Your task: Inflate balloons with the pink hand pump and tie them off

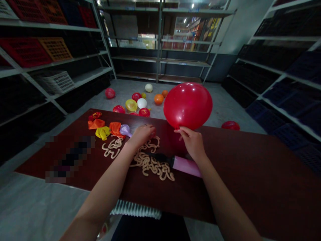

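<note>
A large inflated red balloon [188, 105] stands above the table's far edge. My right hand [192, 142] is closed on its neck, pinching it between thumb and fingers. Over the middle of the table, my left hand [144, 134] has its fingers curled downward, with the tips out of sight; whatever they may hold is hidden. Beside and below it lie tan rubber-like loops [152, 165] in a loose heap. A pink hand pump [187, 165] with a black nozzle end rests against the heap, partly behind my right forearm.
Deflated balloons [102, 133] in orange, yellow and lilac lie left on the brown table [238, 167], near more tan loops [111, 149]. Inflated balloons [131, 105] are scattered on the floor beyond. Shelves with crates [55, 48] flank both sides; a metal rack [160, 62] stands behind.
</note>
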### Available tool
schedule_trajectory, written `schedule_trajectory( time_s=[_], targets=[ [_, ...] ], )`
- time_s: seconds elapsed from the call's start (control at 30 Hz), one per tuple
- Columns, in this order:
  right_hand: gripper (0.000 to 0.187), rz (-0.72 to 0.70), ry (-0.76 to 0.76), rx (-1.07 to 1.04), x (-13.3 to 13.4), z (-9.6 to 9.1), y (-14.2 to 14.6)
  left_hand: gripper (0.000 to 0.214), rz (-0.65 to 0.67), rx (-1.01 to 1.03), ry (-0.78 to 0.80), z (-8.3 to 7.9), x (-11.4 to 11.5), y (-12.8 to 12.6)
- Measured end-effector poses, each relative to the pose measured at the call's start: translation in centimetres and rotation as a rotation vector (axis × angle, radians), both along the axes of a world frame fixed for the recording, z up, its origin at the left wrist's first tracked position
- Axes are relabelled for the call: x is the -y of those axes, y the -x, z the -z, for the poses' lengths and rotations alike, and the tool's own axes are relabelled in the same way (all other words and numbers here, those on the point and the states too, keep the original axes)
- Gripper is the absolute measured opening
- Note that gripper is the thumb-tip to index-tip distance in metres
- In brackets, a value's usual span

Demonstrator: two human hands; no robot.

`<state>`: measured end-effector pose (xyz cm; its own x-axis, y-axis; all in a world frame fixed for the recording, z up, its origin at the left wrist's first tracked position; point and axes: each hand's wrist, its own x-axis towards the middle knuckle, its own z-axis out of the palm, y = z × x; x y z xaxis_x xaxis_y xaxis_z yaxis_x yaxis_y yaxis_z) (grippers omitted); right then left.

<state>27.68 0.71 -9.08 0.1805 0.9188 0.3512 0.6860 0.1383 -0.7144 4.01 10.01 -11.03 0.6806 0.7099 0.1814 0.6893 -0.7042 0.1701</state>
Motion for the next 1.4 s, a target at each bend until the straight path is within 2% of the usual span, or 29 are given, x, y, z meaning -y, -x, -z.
schedule_trajectory(
  time_s=[0.1, 0.2, 0.4, 0.47, 0.53, 0.6, 0.67, 0.73, 0.83, 0.93, 1.13, 1.23, 1.4],
  targets=[
    [0.029, -0.015, -0.009, -0.073, -0.1, 0.1, 0.2, 0.002, 0.059, 0.177, 0.121, 0.5, -0.6, 0.1],
    [0.027, -0.028, -0.015, -0.13, -0.1, 0.2, 0.2, 0.006, 0.127, 0.444, 0.303, 0.4, -0.8, 0.0],
    [0.026, -0.047, -0.006, -0.196, -0.2, 0.1, 0.1, 0.021, -0.014, 0.951, 0.699, -1.1, 0.2, -1.8],
    [0.025, -0.078, -0.004, -0.27, -0.2, 0.0, 0.3, 0.021, -0.025, 1.102, 0.749, -2.3, 1.0, -3.1],
    [0.025, -0.111, 0.008, -0.358, -0.3, 0.0, 0.5, 0.021, 0.041, 1.168, 0.675, -3.9, 1.8, -4.6],
    [0.026, -0.136, 0.027, -0.435, -0.4, -0.1, 0.6, 0.018, 0.169, 1.113, 0.466, -5.6, 2.6, -6.1],
    [0.027, -0.161, 0.043, -0.499, -0.4, -0.2, 0.7, 0.012, 0.225, 1.015, 0.244, -7.0, 3.2, -7.4],
    [0.026, -0.186, 0.049, -0.549, -0.3, -0.4, 0.7, 0.014, 0.253, 0.943, 0.096, -7.7, 3.4, -8.4],
    [0.026, -0.22, 0.032, -0.591, -0.4, -0.7, 0.3, 0.02, 0.275, 0.893, 0.0, -7.6, 3.2, -9.4],
    [0.027, -0.246, 0.009, -0.623, -0.4, -0.9, -0.2, 0.011, 0.35, 0.846, -0.062, -7.0, 3.1, -9.7],
    [0.023, -0.205, -0.02, -0.703, 0.1, -2.3, -0.9, 0.02, 0.532, 0.79, -0.025, -7.3, 2.7, -9.2],
    [0.02, -0.212, -0.004, -0.712, 0.1, -3.3, -0.8, 0.028, 0.554, 0.813, 0.004, -7.6, 2.0, -8.7],
    [0.026, -0.263, 0.068, -0.685, -0.6, -5.6, -0.6, 0.031, 0.569, 0.938, 0.085, -8.6, 0.9, -7.8]
  ],
)
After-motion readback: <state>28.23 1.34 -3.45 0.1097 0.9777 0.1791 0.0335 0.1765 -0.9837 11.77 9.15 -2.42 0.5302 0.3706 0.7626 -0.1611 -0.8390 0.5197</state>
